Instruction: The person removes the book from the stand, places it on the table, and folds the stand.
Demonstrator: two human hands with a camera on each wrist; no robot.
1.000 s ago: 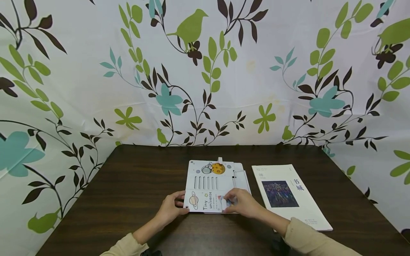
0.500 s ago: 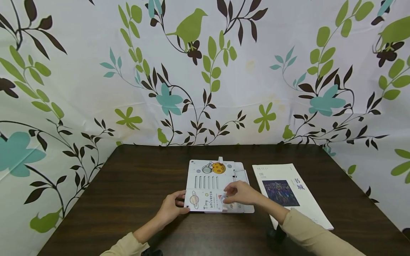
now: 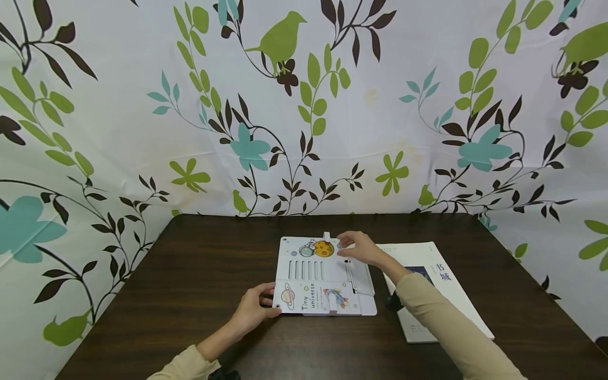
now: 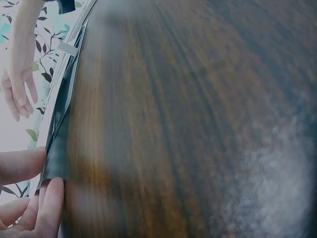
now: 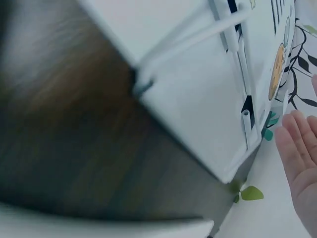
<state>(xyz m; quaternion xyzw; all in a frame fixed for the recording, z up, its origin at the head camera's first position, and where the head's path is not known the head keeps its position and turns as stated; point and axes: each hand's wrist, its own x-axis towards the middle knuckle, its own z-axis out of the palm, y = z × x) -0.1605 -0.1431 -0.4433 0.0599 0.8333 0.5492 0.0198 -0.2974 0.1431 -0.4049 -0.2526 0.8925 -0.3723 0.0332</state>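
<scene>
A white folding book stand (image 3: 309, 295) lies on the dark wooden table, printed with a planet, an astronaut and "Tiny universe". My left hand (image 3: 254, 306) grips its near left corner; in the left wrist view, thumb (image 4: 22, 164) and fingers (image 4: 49, 208) sit on opposite sides of the edge. Above the stand's far right part is my right hand (image 3: 362, 248), fingers loosely bent and nothing held. It is close to the upper page clip (image 3: 326, 237). A lower page clip (image 3: 332, 303) stands at the near edge. White wire arms (image 5: 193, 37) cross the back plate in the right wrist view.
A cream-covered book (image 3: 448, 287) with a dark picture lies right of the stand, partly hidden under my right forearm. The table (image 3: 214, 253) extends to both sides. A curtain (image 3: 361, 116) with leaves and birds hangs behind the table's far edge.
My right hand has left the lower page clip and moved up to the stand's far right corner, so the lower clip and rocket print now show. My left hand stays in place.
</scene>
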